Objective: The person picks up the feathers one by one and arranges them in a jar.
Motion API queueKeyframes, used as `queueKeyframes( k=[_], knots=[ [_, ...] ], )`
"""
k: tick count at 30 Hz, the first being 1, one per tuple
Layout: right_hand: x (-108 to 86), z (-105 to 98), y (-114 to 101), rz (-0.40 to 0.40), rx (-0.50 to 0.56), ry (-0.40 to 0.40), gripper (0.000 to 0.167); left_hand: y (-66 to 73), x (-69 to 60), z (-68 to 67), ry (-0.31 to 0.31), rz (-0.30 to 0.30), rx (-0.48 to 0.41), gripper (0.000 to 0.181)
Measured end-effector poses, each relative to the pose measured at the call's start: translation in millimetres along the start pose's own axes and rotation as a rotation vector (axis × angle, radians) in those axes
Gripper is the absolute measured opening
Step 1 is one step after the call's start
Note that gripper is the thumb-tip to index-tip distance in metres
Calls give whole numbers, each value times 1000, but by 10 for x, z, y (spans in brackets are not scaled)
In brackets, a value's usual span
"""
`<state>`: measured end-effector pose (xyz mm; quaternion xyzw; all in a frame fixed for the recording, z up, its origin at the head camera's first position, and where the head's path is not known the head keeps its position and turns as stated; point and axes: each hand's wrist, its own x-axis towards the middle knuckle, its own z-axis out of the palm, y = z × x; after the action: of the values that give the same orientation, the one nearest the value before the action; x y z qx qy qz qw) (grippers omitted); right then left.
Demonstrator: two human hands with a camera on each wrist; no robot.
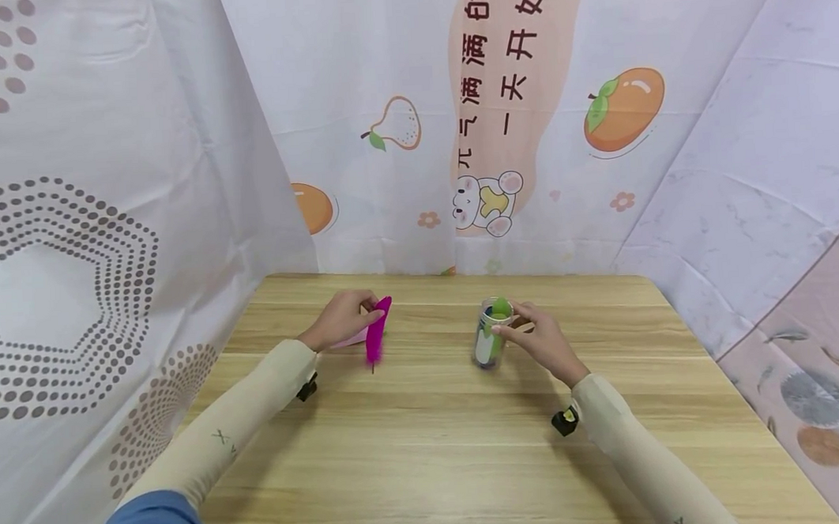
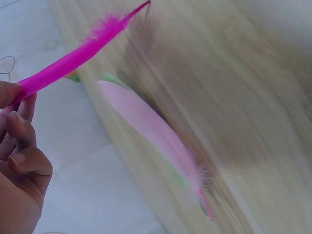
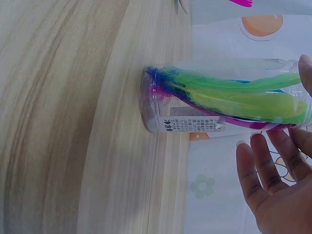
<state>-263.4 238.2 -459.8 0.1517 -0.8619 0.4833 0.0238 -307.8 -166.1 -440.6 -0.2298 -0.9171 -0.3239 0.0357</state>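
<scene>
My left hand [image 1: 343,320] pinches a magenta feather [image 1: 375,339] near its tip, and the quill end points down above the table. Below it, a pale pink feather [image 2: 146,119] lies on the wood, with a green feather [image 2: 112,78] partly hidden underneath. On the right, a clear plastic jar [image 1: 482,347] stands upright on the table. My right hand [image 1: 543,342] holds the jar near its open top, thumb and fingers at the rim. Inside the jar are several feathers, among them a green feather [image 3: 243,86], a yellow-green one and darker blue and magenta ones.
The wooden table [image 1: 401,453] reaches back to a white printed curtain [image 1: 366,59]. More patterned cloth hangs at the left and right sides. A small black wrist camera [image 1: 565,421] sits under the right forearm, and another [image 1: 308,388] under the left.
</scene>
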Motion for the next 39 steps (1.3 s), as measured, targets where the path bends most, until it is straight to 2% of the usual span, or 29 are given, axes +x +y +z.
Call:
queueKeyframes(
  k=[10,19,26,33,39],
  knots=[
    [15,5,23,-2,0,-2,69,119,46,-64,24,-13,-4,14],
    [11,8,3,4,-8,3,71,182,95,-111,56,14,-12,12],
    [3,5,-10,6,-14,13,69,301,208,-121,52,66,-30,12],
    [-7,4,7,8,-5,5,71,428,270,-104,47,85,-23,20],
    [-10,-5,-8,12,-2,2,73,518,307,-112,67,144,-43,13]
  ],
)
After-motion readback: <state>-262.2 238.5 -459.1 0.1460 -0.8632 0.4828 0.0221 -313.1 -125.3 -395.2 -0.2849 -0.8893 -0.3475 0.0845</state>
